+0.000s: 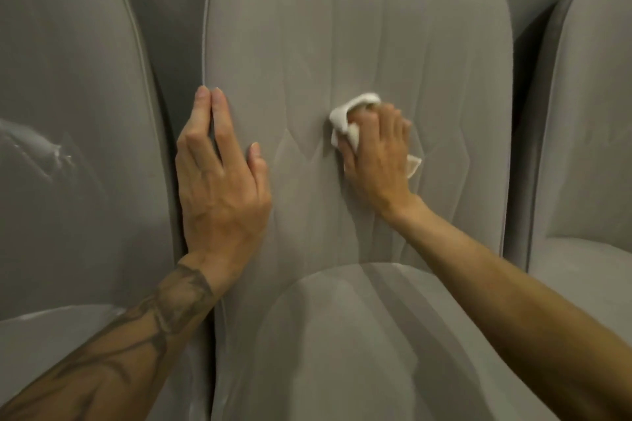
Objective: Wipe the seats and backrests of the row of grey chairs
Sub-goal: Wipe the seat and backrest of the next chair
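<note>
Backrest [359,27] of the middle chair is the surface in work: grey, padded upholstery with stitched seams running down it. Cloth [345,116] sits near the backrest's centre, a little right of the middle seam, bunched under the right hand [376,154]. The fingers curl over the wad, and white corners stick out by the thumb and at the little-finger side. Left hand [219,181] lies flat on the backrest's left edge with fingers straight, holding nothing, probably bracing the chair.

Handling, by judgement:
- Cloth is light, soft and limp. It needs palm pressure plus a curled grip or it will roll out from under the hand. Best hold is the wad in the palm, as now.
- Upholstery looks soft and should give under pressure. It will likely drag on the cloth rather than slip.
- Seams may snag loose corners.
- Chair looks too bulky to shift, so steadying it at the edge piping is the sensible hold.

Seat [342,335] below is untouched by either hand. Left chair [68,79] shows pale streaks [41,150]; can't tell whether they are wet or scuffed.
</note>
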`<state>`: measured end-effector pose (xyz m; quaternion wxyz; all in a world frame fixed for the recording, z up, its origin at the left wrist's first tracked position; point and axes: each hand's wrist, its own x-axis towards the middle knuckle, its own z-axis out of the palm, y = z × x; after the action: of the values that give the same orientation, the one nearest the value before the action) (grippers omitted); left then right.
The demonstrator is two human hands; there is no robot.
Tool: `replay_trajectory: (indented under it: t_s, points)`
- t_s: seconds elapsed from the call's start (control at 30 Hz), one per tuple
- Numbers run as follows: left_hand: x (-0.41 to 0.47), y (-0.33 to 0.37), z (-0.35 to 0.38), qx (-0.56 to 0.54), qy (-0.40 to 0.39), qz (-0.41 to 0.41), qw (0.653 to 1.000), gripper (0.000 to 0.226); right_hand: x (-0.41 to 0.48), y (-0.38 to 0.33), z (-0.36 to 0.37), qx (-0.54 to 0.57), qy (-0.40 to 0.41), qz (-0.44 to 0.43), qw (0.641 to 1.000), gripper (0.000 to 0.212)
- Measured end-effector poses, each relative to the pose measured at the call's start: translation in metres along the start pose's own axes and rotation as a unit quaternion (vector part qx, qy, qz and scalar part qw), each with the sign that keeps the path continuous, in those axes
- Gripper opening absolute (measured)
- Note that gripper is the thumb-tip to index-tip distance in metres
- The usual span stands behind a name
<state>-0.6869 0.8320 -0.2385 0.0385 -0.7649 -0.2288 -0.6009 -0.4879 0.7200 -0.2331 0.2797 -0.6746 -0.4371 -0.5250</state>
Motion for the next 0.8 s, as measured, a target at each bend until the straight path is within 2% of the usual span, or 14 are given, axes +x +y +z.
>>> replay_trajectory:
  t_s: [0.03, 0.1, 0.17, 0.23, 0.3, 0.37, 0.43, 0.5, 0.57, 0.6, 0.63, 0.73, 0.8]
  points:
    - [0.0, 0.001, 0.0, 0.0, -0.001, 0.0, 1.0, 0.059, 0.011, -0.002, 0.002, -0.002, 0.025, 0.043, 0.999, 0.022]
    - [-0.001, 0.001, 0.0, -0.003, -0.001, -0.001, 1.0, 0.059, -0.007, -0.013, 0.003, 0.013, 0.028, 0.06, 0.998, 0.025]
    - [-0.002, 0.0, 0.0, -0.003, 0.0, -0.001, 1.0, 0.059, -0.06, -0.027, -0.002, 0.041, -0.035, 0.005, 0.999, 0.024]
    - [-0.002, -0.001, 0.0, 0.0, 0.002, 0.0, 1.0, 0.059, -0.115, -0.032, -0.011, 0.044, -0.123, -0.09, 0.987, 0.019]
    - [-0.001, 0.0, 0.001, -0.006, -0.001, -0.001, 1.0, 0.059, -0.135, -0.027, -0.016, 0.02, -0.159, -0.18, 0.97, 0.02]
    - [-0.002, 0.001, 0.0, -0.004, -0.001, -0.003, 1.0, 0.059, -0.111, -0.019, -0.015, 0.027, -0.159, -0.208, 0.965, 0.02]
    - [-0.001, 0.0, 0.0, -0.002, -0.003, -0.002, 1.0, 0.06, -0.06, -0.014, -0.01, 0.044, -0.113, -0.159, 0.98, 0.022]
    - [-0.001, 0.0, -0.001, 0.0, -0.005, -0.003, 1.0, 0.06, -0.008, -0.011, -0.003, 0.028, -0.035, -0.043, 0.998, 0.02]
    - [-0.001, 0.001, 0.0, -0.003, -0.004, -0.002, 1.0, 0.06, 0.009, -0.018, 0.0, 0.019, 0.023, 0.064, 0.997, 0.021]
    - [-0.002, 0.001, -0.001, -0.004, -0.005, -0.001, 1.0, 0.06, -0.002, -0.025, 0.001, 0.024, 0.026, 0.081, 0.996, 0.02]
    - [-0.002, 0.001, 0.0, -0.004, -0.005, -0.001, 1.0, 0.06, -0.024, -0.034, 0.001, 0.034, 0.01, 0.07, 0.997, 0.02]
    - [-0.002, 0.0, 0.001, -0.002, -0.005, 0.001, 1.0, 0.059, -0.096, -0.048, -0.012, 0.067, -0.108, -0.015, 0.992, 0.025]
    - [-0.002, 0.0, 0.001, -0.003, -0.001, -0.001, 1.0, 0.06, -0.093, -0.043, -0.017, 0.066, -0.126, -0.026, 0.989, 0.026]
